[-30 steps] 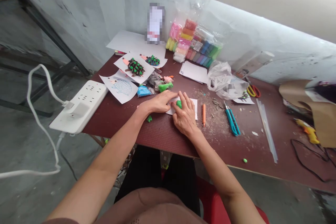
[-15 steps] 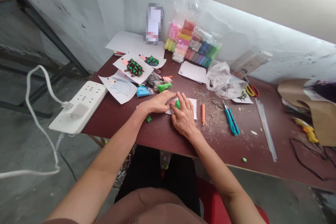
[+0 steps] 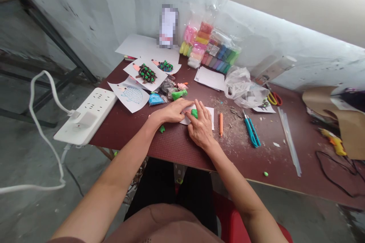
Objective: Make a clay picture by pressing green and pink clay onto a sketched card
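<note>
With the green clay (image 3: 194,113) taken as clock centre: set over white paper (image 3: 211,115), near the middle of the maroon surface (image 3: 173,146). Partly covered from 5 o'clock by the right hand (image 3: 201,125), with fingers parted around the clay; impossible to tell whether pinching or only touching. Flanked at 9 o'clock by the left hand (image 3: 174,111), with fingers close together over the paper's edge; impossible to tell whether gripping. Marked at 8 o'clock by a small green lump (image 3: 162,129), near the left wrist. Bordered between 3 and 4 o'clock by an orange stick (image 3: 221,124), then a teal cutter (image 3: 251,131). Backed at 10 o'clock by a hedgehog picture (image 3: 146,73), at 1 o'clock by a paper stack (image 3: 209,78).
</note>
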`<state>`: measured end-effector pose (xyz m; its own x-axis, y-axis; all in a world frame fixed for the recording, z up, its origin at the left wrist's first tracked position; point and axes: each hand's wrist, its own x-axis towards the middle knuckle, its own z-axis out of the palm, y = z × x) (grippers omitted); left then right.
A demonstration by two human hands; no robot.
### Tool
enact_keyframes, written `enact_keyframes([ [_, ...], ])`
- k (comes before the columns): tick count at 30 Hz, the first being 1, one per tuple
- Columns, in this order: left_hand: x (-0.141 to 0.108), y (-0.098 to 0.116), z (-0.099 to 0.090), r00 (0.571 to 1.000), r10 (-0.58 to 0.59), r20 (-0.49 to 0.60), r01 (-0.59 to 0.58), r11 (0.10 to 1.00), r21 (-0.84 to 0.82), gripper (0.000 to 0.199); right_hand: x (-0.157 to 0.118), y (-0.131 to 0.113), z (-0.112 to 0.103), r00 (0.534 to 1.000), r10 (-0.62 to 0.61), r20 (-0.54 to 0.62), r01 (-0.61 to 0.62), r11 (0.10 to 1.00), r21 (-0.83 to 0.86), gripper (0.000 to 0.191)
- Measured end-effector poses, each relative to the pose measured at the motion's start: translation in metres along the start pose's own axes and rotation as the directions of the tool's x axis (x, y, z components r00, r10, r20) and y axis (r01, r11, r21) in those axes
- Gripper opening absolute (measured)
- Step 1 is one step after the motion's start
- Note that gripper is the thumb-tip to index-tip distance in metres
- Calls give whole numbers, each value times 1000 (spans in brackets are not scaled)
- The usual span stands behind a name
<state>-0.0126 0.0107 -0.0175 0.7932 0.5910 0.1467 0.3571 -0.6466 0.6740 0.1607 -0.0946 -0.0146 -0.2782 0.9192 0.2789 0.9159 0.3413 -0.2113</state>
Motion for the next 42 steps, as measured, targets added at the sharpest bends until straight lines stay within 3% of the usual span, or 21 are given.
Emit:
enact_keyframes([
  [13, 0, -2, 0, 1000, 11, -2, -11, 1000, -25, 66, 0, 2, -1, 1000, -5, 14, 6, 998, -56, 42],
  [20, -1, -4, 2, 1000, 13, -22, -14, 999, -37, 67, -1, 4, 1, 999, 9, -33, -10, 999, -32, 49],
  [35, 0, -5, 2, 1000, 12, -3, -12, 1000, -8, 67, 3, 3, 2, 1000, 12, -6, -12, 999, -43, 49],
  [42, -3, -9, 3, 1000, 4, -13, -5, 999, -41, 71, 1, 7, -6, 996, 84, -1, -84, 988, -132, 38],
])
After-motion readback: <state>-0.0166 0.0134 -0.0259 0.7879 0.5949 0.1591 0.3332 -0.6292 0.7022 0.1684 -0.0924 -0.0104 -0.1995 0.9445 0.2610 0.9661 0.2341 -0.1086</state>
